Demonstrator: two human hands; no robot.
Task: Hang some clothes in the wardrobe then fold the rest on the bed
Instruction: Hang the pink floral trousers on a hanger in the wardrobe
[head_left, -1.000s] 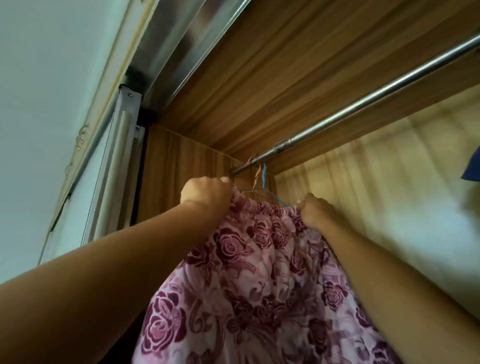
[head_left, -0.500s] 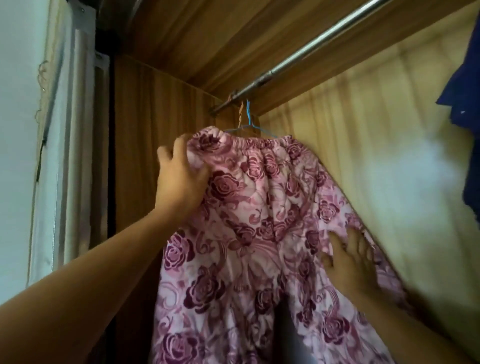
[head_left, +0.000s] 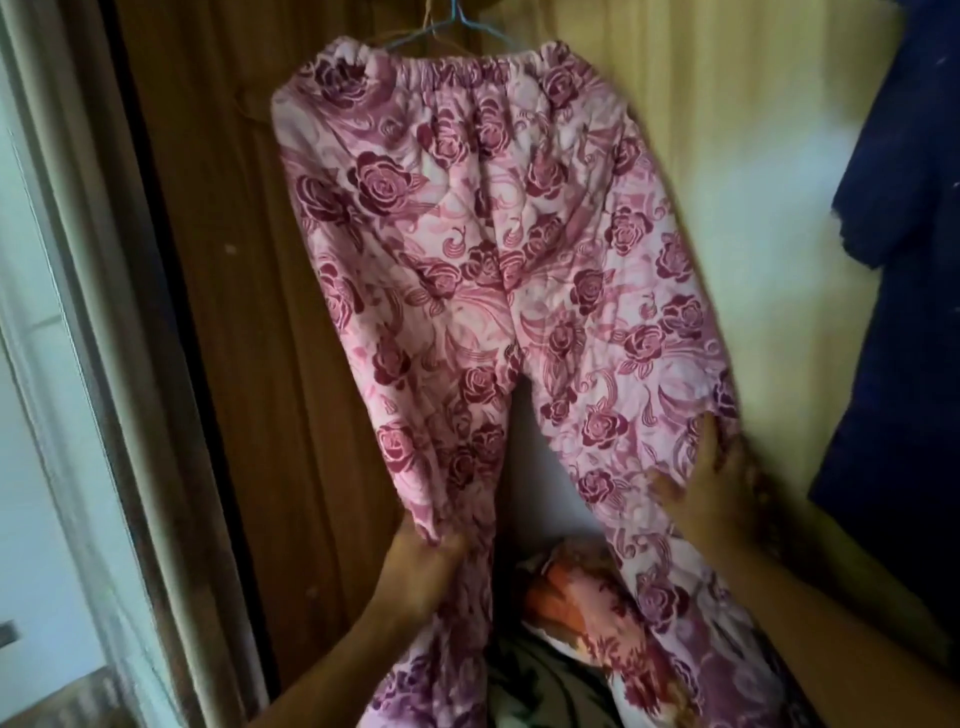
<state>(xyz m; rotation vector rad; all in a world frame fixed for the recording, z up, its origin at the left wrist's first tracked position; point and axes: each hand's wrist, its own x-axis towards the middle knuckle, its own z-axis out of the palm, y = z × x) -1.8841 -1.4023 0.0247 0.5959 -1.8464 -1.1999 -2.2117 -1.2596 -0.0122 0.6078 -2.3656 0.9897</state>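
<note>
A pale door frame (head_left: 78, 364) runs down the left edge, and beside it stands the brown wood-grain side panel (head_left: 218, 260) of the wardrobe. The back panel (head_left: 753, 156) is light yellow.

A pair of pink quilted trousers (head_left: 493, 234) with a dark rose print hangs inside the wardrobe against that back panel. The elastic waistband sits on a thin blue hanger (head_left: 460, 18) at the top of the view, and the two legs drop down and spread apart.

The left hand (head_left: 421, 566) comes up from below and grips the left leg low down, its fingers clamped on a bunch of the cloth. Between the legs, at the bottom of the wardrobe, lies a heap of folded fabric (head_left: 561, 587) in orange and floral print.

The right hand (head_left: 711, 493) rests on the outer edge of the right leg. Its thumb and one finger lie apart on the front of the cloth. The picture is too blurred there to tell whether the other fingers curl behind the edge.

A dark blue garment (head_left: 904, 260) hangs at the far right, apart from the trousers.
</note>
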